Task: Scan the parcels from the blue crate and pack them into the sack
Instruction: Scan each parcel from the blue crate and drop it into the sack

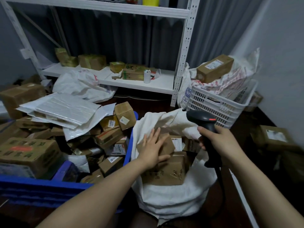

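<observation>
Parcels lie heaped in the blue crate (32, 190) on the floor at my left. I judge the job to be partway through, with far more left than done.

The white sack (172, 199) stands open on the floor just beside the crate's right wall. Inside its mouth I see at least three brown cardboard boxes. A large box (164, 173) sits at the near edge, a small box (166, 142) lies on top of it, and another labelled one is behind.

My left grip (152, 148) rests flat on the small box, fingers spread and straight, pressing rather than pinching. I take it to be settling that parcel into place. My right grip (218, 140) is curled round the handle of the black scanner (204, 120), held upright over the sack's right edge.

The crate holds a deep jumble of cardboard boxes (111, 137) near its right wall. A slanted stack of white mailers (65, 109) lies toward its far left. I cannot tell which of these, if any, have been scanned. As I read it, each needs lifting out, scanning and placing in the sack, whose mouth looks able to take more.
</observation>
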